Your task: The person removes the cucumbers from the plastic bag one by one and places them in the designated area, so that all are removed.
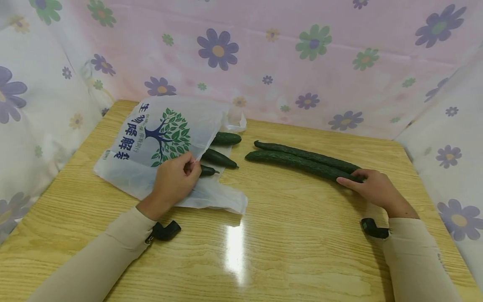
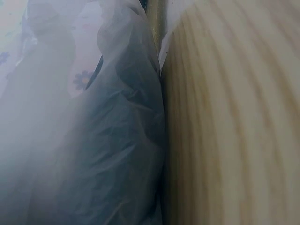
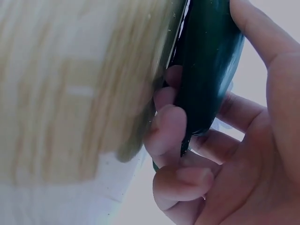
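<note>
Our left hand (image 1: 175, 178) pinches bag (image 1: 166, 130) mouth; right hand (image 1: 374, 188) grips long cucumbers (image 1: 302, 162) near right edge of surface (image 1: 286, 239). Probably stiff, slick; best held mid-length.

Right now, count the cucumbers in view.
5. Three poke from the plastic bag: a far cucumber, a middle cucumber and a near cucumber. Two lie on the table, ends at the right hand: a rear cucumber and a front cucumber. The bag may hide more.

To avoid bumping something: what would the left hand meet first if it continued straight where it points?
The left hand would probably meet the middle cucumber protruding from the bag, though it might pass above; depth is unclear.
</note>
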`<state>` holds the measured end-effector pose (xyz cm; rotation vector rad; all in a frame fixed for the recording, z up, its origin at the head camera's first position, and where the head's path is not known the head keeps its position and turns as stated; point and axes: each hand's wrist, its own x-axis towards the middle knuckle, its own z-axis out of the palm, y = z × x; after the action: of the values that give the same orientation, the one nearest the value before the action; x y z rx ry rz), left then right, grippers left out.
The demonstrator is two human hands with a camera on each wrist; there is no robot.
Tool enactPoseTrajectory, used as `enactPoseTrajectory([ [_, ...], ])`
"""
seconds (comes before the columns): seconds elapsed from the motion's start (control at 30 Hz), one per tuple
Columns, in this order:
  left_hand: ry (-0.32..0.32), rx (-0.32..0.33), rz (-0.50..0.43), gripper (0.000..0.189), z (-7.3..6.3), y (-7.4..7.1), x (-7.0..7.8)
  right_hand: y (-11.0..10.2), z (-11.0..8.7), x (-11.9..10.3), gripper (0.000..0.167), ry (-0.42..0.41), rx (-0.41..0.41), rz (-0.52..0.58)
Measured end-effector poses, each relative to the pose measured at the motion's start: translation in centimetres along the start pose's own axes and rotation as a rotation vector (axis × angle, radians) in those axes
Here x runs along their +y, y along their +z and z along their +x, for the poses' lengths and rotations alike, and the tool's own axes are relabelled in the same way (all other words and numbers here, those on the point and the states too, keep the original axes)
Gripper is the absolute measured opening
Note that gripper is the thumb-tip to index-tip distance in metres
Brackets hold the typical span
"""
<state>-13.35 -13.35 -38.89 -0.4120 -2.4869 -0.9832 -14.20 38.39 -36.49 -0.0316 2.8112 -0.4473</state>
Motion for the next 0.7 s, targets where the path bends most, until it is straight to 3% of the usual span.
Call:
enactPoseTrajectory([
  [0.3,0.008,0.006,0.005,0.024,-0.1,0.0,0.0,0.1,-0.2,-0.6,0.078,-0.021,0.016,-0.024],
  [0.7,0.011,0.01,0.01,0.023,-0.1,0.0,0.0,-0.4,-0.8,-1.5,0.084,0.013,0.003,-0.084],
])
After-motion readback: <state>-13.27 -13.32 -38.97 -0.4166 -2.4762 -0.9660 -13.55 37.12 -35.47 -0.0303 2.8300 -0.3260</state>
